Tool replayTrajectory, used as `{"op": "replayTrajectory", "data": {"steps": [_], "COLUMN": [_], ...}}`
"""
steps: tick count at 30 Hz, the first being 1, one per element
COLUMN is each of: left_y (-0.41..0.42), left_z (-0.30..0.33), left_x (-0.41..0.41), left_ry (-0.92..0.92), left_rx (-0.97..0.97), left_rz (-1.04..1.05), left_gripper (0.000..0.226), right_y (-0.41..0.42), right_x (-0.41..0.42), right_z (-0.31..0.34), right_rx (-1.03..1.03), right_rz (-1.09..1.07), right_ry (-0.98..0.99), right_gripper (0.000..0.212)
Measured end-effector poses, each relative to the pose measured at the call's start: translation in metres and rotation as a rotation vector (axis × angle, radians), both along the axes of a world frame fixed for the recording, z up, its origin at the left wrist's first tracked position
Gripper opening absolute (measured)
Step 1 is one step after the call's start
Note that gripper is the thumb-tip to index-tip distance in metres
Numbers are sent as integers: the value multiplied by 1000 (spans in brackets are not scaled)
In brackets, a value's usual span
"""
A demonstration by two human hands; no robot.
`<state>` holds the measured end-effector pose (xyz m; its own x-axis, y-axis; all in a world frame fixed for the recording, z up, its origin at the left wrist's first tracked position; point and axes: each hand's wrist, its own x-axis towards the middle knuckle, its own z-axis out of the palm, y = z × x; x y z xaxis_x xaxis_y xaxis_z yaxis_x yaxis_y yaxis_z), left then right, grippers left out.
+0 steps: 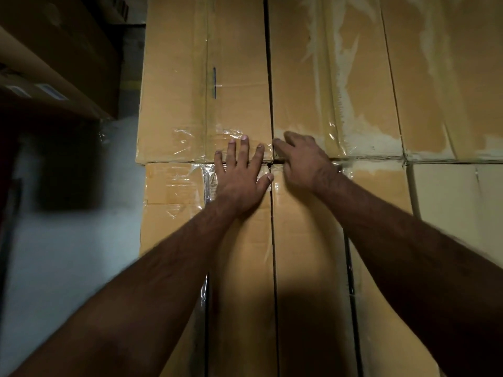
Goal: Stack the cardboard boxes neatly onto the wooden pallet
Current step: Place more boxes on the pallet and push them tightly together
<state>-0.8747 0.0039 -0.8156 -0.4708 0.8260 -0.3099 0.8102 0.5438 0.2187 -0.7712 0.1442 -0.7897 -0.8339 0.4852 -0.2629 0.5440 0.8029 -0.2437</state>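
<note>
Tall brown cardboard boxes with clear tape stand stacked in two layers right in front of me. My left hand (241,172) lies flat, fingers spread, across the seam between the upper left box (201,77) and the lower left box (245,254). My right hand (302,159) rests on the lower corner of the upper middle box (326,77), its fingers curled toward the vertical gap between the two upper boxes. It holds nothing that I can see. No pallet is in view.
More boxes (449,77) continue to the right in the same stack. A pale wall (68,254) runs down the left side. Dark cardboard boxes on a shelf (54,63) overhang at the upper left.
</note>
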Motion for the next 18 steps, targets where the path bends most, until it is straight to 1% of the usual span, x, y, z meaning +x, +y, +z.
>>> {"op": "replayTrajectory", "data": {"steps": [4, 7, 9, 11, 14, 16, 18], "left_y": [8, 20, 32, 47, 76, 92, 105], "left_z": [11, 20, 24, 26, 29, 30, 31], "left_x": [2, 8, 12, 17, 22, 30, 42], "left_ry": [-46, -68, -47, -5, -3, -55, -121], "left_rx": [-25, 29, 72, 78, 31, 2, -27], "left_rz": [48, 136, 154, 128, 204, 328, 457], "left_gripper": [73, 66, 62, 60, 58, 62, 69], "right_y": [-5, 2, 11, 23, 48, 63, 76], "right_x": [10, 12, 13, 17, 35, 47, 58], "right_z": [2, 7, 13, 17, 16, 14, 14], "right_rx": [34, 26, 20, 55, 125, 141, 112], "right_rz": [34, 71, 105, 80, -124, -218, -236], "right_ry": [21, 32, 16, 19, 62, -10, -74], "right_gripper": [51, 41, 33, 28, 33, 40, 44]}}
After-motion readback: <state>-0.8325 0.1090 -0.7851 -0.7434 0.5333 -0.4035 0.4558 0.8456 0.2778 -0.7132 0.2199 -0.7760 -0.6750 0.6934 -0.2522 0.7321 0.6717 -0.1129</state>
